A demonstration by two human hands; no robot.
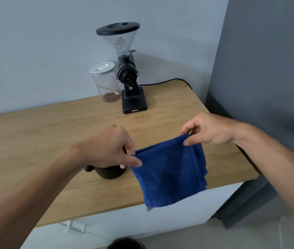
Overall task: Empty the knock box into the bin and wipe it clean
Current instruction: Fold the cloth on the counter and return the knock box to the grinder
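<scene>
A blue cloth (170,172) hangs spread in the air above the front of the wooden counter (52,141). My left hand (112,150) pinches its left top corner and my right hand (209,130) pinches its right top corner. The dark round knock box (108,172) stands on the counter just below my left hand, mostly hidden by that hand; its inside is out of sight. The dark rim of a bin (126,244) shows on the floor at the bottom edge of the view.
A black coffee grinder (131,83) with a clear hopper stands at the back of the counter, its cable running right. A clear lidded jar (106,83) sits to its left. A white cabinet front (124,220) lies below the counter; a grey wall panel (268,87) stands at right.
</scene>
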